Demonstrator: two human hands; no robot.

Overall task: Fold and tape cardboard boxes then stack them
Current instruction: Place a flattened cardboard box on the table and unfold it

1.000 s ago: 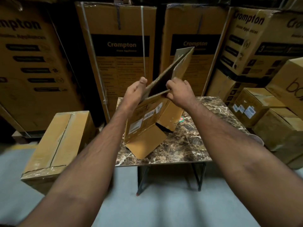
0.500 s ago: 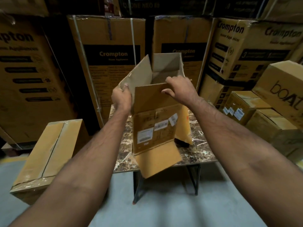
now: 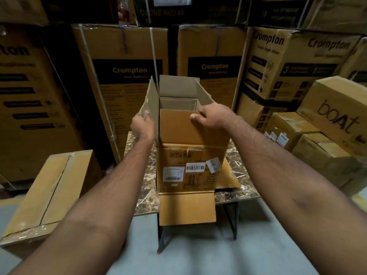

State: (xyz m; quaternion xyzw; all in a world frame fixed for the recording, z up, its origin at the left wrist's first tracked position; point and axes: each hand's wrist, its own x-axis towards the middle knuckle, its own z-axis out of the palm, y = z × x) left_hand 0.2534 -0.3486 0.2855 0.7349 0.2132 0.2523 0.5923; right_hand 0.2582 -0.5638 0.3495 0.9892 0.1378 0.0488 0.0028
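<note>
On the table (image 3: 234, 192), the opened box (image 3: 188, 165) stands, both hands' fingers (image 3: 195, 116) gripping its top flaps.

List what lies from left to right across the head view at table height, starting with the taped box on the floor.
taped box → left hand → open cardboard box → right hand → marble table → small labelled boxes → boAt box.
</note>
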